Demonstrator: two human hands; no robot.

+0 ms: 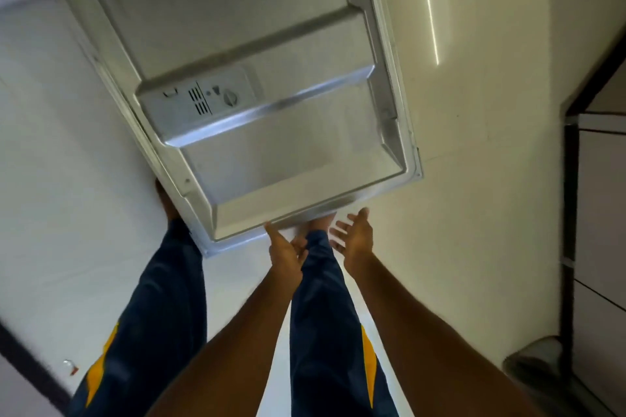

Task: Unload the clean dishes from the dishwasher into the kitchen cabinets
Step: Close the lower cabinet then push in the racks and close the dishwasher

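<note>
Floor (474,112): pale, glossy, cream to white; thin bright streak of reflected light at upper right.
Dishwasher door (257,88): dropped open and lying flat, steel inner face upward, running from top of view down to its free edge just in front of both hands.
Detergent dispenser (198,98): grey panel set in door's inner face, left of centre, with slotted vents and round cap.
Door edge (298,213): nearest rim, tilted across view, left corner lower than right.
Left hand (286,252): palm up, fingers loosely spread, thumb tip touching or just under door's near edge; nothing held.
Right hand (352,234): palm up, fingers spread wide, just beside door's near edge toward its right end; contact with rim not clear; nothing held.
Forearms: bare, both reaching forward and downward from bottom of view.
Trouser legs (162,298): dark blue with yellow side stripes, one either side of left forearm.
Feet (166,200): bare; one partly hidden beneath door's left edge, other showing between both hands under rim.
Cabinet front (599,213): pale panels with dark frame, far right.
Dark round object (531,362): on floor at lower right, blurred, kind not discernible.
Dishes and racks: not visible.
</note>
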